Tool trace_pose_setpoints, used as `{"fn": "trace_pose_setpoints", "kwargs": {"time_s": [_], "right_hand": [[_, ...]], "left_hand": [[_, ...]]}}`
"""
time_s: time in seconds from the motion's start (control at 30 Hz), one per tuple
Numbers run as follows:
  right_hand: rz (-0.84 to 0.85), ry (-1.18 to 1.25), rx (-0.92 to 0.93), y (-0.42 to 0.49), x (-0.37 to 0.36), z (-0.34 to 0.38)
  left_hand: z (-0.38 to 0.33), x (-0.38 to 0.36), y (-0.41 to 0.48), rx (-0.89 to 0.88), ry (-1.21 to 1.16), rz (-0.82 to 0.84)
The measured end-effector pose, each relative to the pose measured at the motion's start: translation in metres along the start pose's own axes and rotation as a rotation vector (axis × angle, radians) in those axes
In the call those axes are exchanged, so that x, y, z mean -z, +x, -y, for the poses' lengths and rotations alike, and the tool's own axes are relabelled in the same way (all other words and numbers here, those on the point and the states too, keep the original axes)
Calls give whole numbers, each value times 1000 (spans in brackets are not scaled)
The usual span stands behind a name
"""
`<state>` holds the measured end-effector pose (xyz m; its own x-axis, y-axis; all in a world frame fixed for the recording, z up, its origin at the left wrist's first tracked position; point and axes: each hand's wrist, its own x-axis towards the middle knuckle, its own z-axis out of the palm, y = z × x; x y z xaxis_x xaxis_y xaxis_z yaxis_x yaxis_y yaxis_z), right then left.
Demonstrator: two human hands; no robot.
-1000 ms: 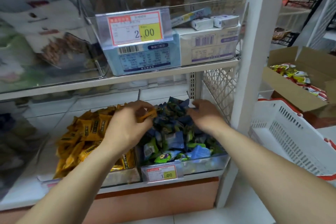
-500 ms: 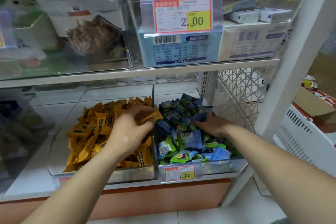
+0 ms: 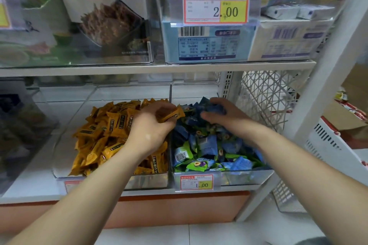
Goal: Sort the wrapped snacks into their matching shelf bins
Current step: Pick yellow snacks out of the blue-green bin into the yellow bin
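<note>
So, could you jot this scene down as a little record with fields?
left hand: pinches one orange snack over the divider between the two lower bins
right hand: fingers curled round blue snacks at the back of the right bin
left bin: heaped with orange wrappers
right bin: blue and green wrappers, price tag reading 1.00
shelf above: boxes behind a 2.00 tag

Upper price tag [image 3: 216, 4], on the upper clear bin [image 3: 159, 49]: we read "2.00"; its red header is too blurred for us.
Lower price tag [image 3: 196, 182], on the right-hand lower bin [image 3: 249, 177]: we read "1.00".
Blue box [image 3: 207, 45]: we see a barcode and a printed table, neither legible.
Yellow wrapped snacks [image 3: 117, 123]: dark strips of characters we cannot make out.
</note>
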<state>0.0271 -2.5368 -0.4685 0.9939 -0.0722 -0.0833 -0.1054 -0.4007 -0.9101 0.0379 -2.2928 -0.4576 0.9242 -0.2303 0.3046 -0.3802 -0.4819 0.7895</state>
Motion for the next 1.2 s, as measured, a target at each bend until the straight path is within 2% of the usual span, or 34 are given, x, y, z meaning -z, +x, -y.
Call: {"fn": "trace_pose_setpoints", "kwargs": {"time_s": [0.1, 0.17, 0.33, 0.43, 0.5, 0.67, 0.8, 0.97, 1.07, 1.2], "right_hand": [[59, 300, -83, 0, -11, 8], [76, 332, -60, -3, -9, 10], [254, 14, 109, -13, -4, 8], [170, -123, 208, -13, -4, 9], [146, -186, 222, -12, -3, 10], [255, -521, 184, -13, -10, 11], [235, -567, 171, -14, -8, 16], [328, -602, 125, -18, -10, 20], [274, -562, 106, -19, -15, 21], [217, -602, 170, -20, -17, 24]], "left_hand": [[2, -1, 3, 3, -13, -34], [3, -2, 4, 6, -12, -43], [7, -3, 4, -2, -9, -44], [7, -3, 5, -9, -1, -43], [7, -4, 5, -2, -2, -46], [5, -4, 4, 6, 0, -47], [3, -1, 3, 20, -11, -66], [0, 5, 1, 11, 8, -52], [-2, 7, -1, 2, 10, -42], [-4, 9, -3, 9, 3, -39]]}}
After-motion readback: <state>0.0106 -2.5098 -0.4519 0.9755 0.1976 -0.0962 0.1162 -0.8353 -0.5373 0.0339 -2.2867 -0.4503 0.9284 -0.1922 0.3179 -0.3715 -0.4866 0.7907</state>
